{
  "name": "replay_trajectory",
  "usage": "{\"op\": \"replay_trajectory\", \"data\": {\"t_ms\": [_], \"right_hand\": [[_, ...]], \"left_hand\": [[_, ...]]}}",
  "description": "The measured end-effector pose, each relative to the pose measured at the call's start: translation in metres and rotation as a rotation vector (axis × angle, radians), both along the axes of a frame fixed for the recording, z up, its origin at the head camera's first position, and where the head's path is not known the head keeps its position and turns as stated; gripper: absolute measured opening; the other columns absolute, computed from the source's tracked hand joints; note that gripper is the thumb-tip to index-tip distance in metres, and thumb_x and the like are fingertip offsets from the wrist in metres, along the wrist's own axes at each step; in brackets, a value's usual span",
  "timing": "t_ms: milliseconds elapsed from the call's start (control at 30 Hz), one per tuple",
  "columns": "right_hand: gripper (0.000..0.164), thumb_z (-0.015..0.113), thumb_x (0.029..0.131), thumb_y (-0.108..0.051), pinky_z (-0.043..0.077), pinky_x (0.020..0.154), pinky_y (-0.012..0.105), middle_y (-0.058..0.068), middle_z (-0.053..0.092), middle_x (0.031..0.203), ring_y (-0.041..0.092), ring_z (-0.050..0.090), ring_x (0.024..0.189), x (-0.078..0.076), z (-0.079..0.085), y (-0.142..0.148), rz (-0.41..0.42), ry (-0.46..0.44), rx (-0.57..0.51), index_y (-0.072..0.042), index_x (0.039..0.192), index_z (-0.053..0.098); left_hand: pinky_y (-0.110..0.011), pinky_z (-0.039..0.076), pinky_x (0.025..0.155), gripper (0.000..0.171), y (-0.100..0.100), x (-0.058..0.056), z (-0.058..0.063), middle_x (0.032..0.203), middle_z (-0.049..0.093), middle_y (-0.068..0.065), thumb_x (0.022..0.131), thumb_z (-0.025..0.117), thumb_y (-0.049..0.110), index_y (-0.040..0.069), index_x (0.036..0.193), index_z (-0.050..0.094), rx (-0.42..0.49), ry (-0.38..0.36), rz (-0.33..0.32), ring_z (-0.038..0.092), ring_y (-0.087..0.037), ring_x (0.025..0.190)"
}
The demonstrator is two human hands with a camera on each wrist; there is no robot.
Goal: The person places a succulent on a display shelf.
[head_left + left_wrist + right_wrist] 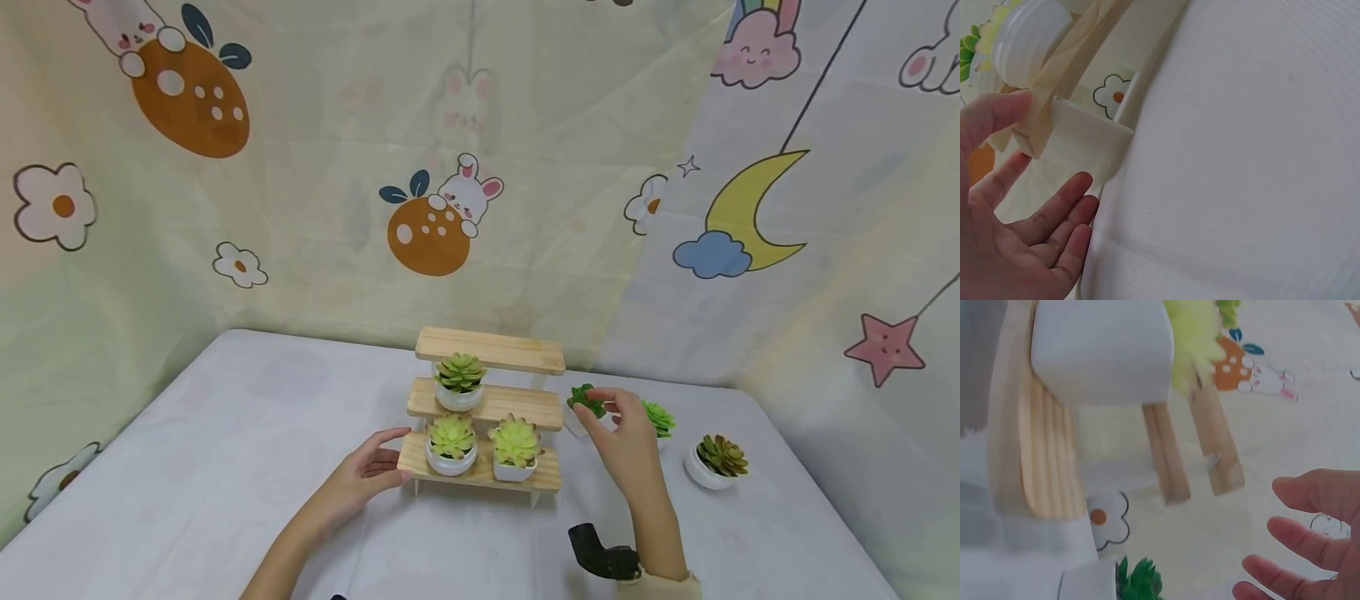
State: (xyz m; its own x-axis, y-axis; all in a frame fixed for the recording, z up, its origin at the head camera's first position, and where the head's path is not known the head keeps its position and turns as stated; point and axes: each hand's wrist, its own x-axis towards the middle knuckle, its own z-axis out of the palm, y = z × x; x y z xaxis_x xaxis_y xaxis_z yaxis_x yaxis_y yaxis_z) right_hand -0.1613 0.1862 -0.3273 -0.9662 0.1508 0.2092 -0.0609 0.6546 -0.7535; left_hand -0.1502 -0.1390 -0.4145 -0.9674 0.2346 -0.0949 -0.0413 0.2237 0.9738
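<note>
A three-step wooden plant stand (pixel 491 483) with white supports stands mid-table. My left hand (pixel 363 471) pinches the left end of its lowest board between thumb and index finger, the other fingers (pixel 1063 206) spread free below. On that board sit a succulent in a round white pot (pixel 451 460) and one in a square white pot (pixel 514 472). Another potted succulent (pixel 460 383) sits at the left of the middle board. My right hand (pixel 626 433) hovers by a dark green succulent (pixel 1140 579) in a white pot, right of the stand; its fingers are apart from the plant in the right wrist view.
Farther right, a bright green succulent (pixel 658 417) is partly behind my right hand, and a reddish-green one in a round white pot (pixel 708 475) stands beyond it. A black curved piece (pixel 603 558) sits by my right wrist. A printed cloth (pixel 322 208) hangs behind the white table (pixel 225 467).
</note>
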Motion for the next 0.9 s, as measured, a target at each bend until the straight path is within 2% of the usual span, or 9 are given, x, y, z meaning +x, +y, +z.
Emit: {"op": "replay_trajectory", "data": {"t_ms": [133, 333, 567, 900], "right_hand": [[0.049, 0.064, 0.088, -0.025, 0.035, 0.101, 0.049, 0.018, 0.043, 0.131, 0.033, 0.040, 0.120, -0.005, -0.005, 0.012, -0.013, -0.027, -0.025, -0.001, 0.127, 0.047], [0.063, 0.068, 0.085, -0.024, 0.035, 0.103, 0.050, 0.022, 0.039, 0.135, 0.036, 0.038, 0.123, -0.010, -0.013, 0.020, -0.035, -0.051, -0.058, 0.003, 0.134, 0.039], [0.070, 0.068, 0.085, -0.022, 0.034, 0.103, 0.050, 0.024, 0.034, 0.140, 0.040, 0.035, 0.127, -0.019, -0.027, 0.026, -0.047, -0.114, -0.077, 0.004, 0.138, 0.032], [0.074, 0.067, 0.084, -0.019, 0.035, 0.101, 0.053, 0.031, 0.034, 0.138, 0.045, 0.036, 0.125, -0.031, -0.053, 0.033, -0.071, -0.164, -0.126, 0.005, 0.141, 0.026]], "left_hand": [[-0.030, 0.046, 0.086, 0.062, -0.001, 0.000, 0.000, 0.117, 0.058, -0.013, 0.083, 0.069, 0.028, 0.020, 0.138, 0.042, -0.003, -0.002, -0.001, 0.055, -0.023, 0.109], [-0.029, 0.046, 0.086, 0.062, -0.002, -0.001, -0.001, 0.117, 0.058, -0.013, 0.083, 0.069, 0.028, 0.020, 0.138, 0.042, 0.005, 0.003, -0.012, 0.056, -0.023, 0.109], [-0.030, 0.046, 0.087, 0.062, -0.002, -0.001, -0.001, 0.118, 0.058, -0.013, 0.083, 0.069, 0.028, 0.020, 0.138, 0.041, 0.003, 0.001, -0.013, 0.055, -0.023, 0.109], [-0.031, 0.046, 0.087, 0.062, -0.001, -0.001, -0.001, 0.118, 0.058, -0.013, 0.083, 0.069, 0.029, 0.020, 0.138, 0.041, 0.000, -0.004, -0.013, 0.055, -0.023, 0.110]]}}
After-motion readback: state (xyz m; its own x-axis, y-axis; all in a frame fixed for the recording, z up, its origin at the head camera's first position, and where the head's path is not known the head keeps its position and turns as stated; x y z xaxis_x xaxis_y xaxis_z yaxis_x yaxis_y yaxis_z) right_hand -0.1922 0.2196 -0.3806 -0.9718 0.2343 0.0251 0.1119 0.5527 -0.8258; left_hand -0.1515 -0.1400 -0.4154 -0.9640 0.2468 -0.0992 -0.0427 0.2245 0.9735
